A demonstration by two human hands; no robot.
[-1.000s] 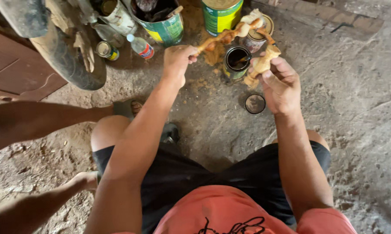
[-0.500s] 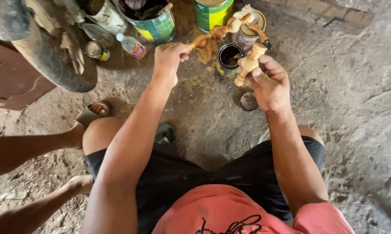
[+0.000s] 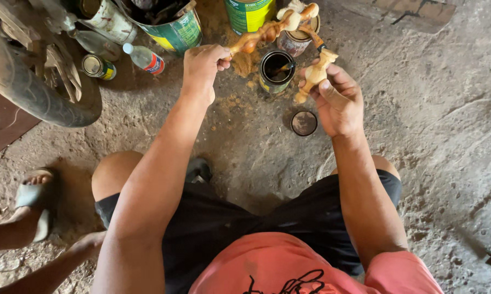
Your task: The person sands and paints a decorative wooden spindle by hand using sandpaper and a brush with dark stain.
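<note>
The turned wooden spindle (image 3: 270,30) is held above the dirt floor (image 3: 436,125), over a small open tin (image 3: 277,71). The left hand (image 3: 202,65) is clenched around its lower end. Further right, the right hand (image 3: 338,100) grips a pale, short carved wooden piece (image 3: 315,73), just above a round lid (image 3: 304,123) on the ground.

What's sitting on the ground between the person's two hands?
In the head view, between the left hand and the right hand stands a small open can of dark liquid, on the dusty ground.
</note>
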